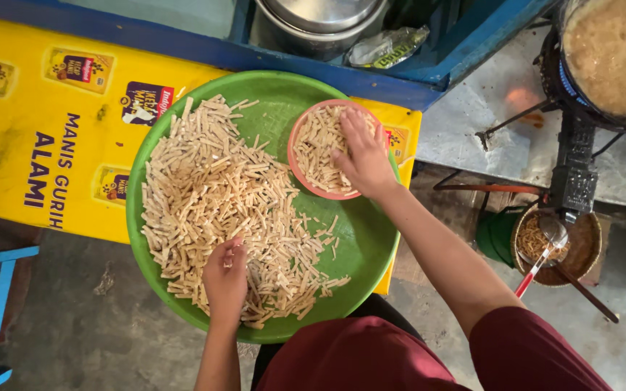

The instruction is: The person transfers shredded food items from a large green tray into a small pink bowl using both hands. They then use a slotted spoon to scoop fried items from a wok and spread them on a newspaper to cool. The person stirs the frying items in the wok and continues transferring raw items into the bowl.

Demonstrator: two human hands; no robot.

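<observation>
A round green plastic tray (pixel 371 253), smooth and shallow, is seen under both hands, laid on a yellow printed sheet (pixel 30 108). A loose heap of pale tan dough sticks (pixel 211 188), short, thin and squared off, is spread over the tray's left half and centre. The left hand (pixel 224 279) is pressed down at the near edge of the heap, fingers curled in around a few sticks, loosely closed. The right hand (pixel 362 156) is laid flat with fingers spread open over a small round salmon-pink bowl (pixel 300 137), which sits inside the tray at its far right and is filled with the same sticks; the palm touches the sticks and the bowl's near rim. Beyond the right hand, stacked steel bowls (pixel 320 22) and a crumpled clear packet (pixel 385 47) sit in a blue wooden frame (pixel 414 76). Well to the right of the right hand, a dark wok of foamy brown oil (pixel 614 54) stands on a black burner, and below it a woven basket (pixel 581 250) holds a red-handled wire skimmer (pixel 541 250). Dark red cloth (pixel 371 358) covers the lap nearest the camera.
</observation>
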